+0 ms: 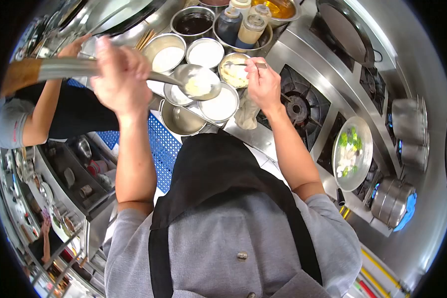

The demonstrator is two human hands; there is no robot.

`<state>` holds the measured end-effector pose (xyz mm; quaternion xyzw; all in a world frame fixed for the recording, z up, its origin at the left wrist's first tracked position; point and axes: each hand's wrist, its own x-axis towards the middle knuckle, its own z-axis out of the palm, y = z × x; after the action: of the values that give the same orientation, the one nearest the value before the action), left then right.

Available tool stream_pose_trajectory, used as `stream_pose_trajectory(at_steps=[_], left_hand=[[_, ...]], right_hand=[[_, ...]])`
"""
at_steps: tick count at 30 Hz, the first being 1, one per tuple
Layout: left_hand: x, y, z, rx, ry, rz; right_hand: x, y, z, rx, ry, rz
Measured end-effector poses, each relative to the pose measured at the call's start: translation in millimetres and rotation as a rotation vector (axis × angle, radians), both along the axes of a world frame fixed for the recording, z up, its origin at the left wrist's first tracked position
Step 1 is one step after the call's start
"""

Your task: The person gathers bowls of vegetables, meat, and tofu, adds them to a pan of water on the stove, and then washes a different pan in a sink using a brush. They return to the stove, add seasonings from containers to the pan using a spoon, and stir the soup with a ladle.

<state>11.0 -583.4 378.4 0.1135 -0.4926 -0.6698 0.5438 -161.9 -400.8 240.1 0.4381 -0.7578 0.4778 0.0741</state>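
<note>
My left hand (121, 77) is wrapped round the metal shaft of a long ladle (186, 74) with a wooden handle end. A small heap of pale chopped stuff (198, 85) lies in the ladle's bowl, which hangs over the rims of the white-filled bowls. My right hand (263, 82) is closed on a spoon (243, 64). The spoon's tip is in a metal bowl of pale yellow, minced-looking food (232, 74). Just below this bowl lies a crumpled beige cloth (246, 111).
Squeeze bottles (228, 25) and a pot of dark liquid (193, 24) stand behind. A burner (298, 104) is right of my right hand. Further right sits a pan (352, 154) with green and white pieces. Another person's arm (39, 111) is at the left.
</note>
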Motion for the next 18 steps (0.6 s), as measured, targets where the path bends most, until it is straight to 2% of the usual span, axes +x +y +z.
stream_pose_trajectory(at_steps=[1, 2, 6, 8, 11, 17, 18], left_hand=[[14, -4, 5, 0.019, 0.0, -0.01], [28, -9, 8, 0.014, 0.004, -0.005], [77, -16, 17, -0.074, -0.07, 0.121], [97, -19, 15, -0.09, -0.092, 0.143], [116, -20, 12, -0.065, -0.101, 0.176], [123, -27, 1, 0.018, -0.063, 0.161], [124, -29, -2, 0.026, -0.056, 0.141]], right_hand=[[7, -6, -3, -0.037, -0.172, 0.039], [13, -17, -7, -0.115, -0.109, 0.109], [41, -55, -18, -0.072, -0.136, 0.326], [47, -72, -35, 0.071, -0.109, 0.359], [54, -83, -44, 0.135, -0.078, 0.364], [60, -97, -64, 0.127, -0.283, 0.229], [61, -97, -56, 0.154, -0.443, 0.164]])
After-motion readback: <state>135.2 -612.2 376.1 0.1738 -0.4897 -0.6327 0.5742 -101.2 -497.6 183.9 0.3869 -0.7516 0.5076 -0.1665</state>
